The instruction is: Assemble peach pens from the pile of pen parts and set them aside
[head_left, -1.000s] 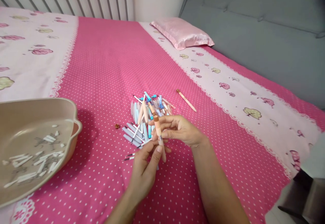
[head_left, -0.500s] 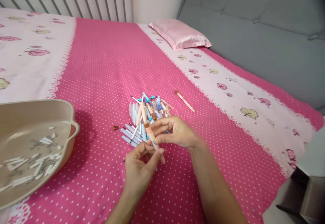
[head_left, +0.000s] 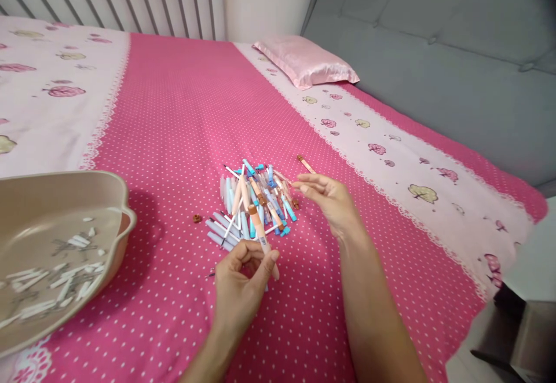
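My left hand [head_left: 241, 281] pinches a peach-coloured pen [head_left: 260, 231] near its lower end. The pen slants up to the left, its brown end on top. To the right, my right hand [head_left: 333, 204] hovers with fingers stretched out, and nothing shows in it. Just beyond those fingers lies another peach pen with a brown end [head_left: 306, 164], its lower part hidden by the hand. Behind the held pen is a loose heap of pen parts [head_left: 238, 194] in grey, blue, peach and brown, with thin white dark-tipped refills among them.
A beige basin [head_left: 125, 194] stands at the left, with short white pieces [head_left: 65, 283] and thin dark bits in it. A small brown piece [head_left: 197, 218] lies between basin and heap. The pink dotted bedspread [head_left: 174, 110] carries everything; a pink pillow [head_left: 306, 61] rests farther back.
My right hand has let go of the pen and moved right and slightly up, toward the lone pen. My left hand still holds its pen in nearly the same place.
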Demonstrator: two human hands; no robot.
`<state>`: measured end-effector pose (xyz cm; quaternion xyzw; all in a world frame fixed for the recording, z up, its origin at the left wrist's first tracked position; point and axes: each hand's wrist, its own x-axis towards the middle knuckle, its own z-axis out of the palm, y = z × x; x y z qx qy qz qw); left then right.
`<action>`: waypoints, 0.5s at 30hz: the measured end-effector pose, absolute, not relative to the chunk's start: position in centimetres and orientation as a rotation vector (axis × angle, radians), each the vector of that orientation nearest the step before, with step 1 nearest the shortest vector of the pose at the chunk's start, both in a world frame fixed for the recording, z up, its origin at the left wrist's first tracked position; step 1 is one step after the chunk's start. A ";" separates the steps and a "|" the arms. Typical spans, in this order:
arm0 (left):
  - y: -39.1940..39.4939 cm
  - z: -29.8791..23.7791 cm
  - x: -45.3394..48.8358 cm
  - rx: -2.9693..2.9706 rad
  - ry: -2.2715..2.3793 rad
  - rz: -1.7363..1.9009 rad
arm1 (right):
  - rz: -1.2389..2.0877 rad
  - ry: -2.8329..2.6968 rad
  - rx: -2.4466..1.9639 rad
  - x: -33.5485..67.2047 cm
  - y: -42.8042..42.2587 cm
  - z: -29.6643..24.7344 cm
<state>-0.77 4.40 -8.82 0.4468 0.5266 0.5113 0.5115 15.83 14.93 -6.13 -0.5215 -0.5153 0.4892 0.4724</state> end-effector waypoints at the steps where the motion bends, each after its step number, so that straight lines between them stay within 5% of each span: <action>1: 4.4 -8.9 -0.8 1.079 1.275 1.231 | 1.082 -1.233 -1.378 16.4 15.3 -6.7; 15: 4.2 -9.6 -0.8 1.212 1.355 1.162 | 0.888 -1.616 -1.695 16.5 16.7 -12.6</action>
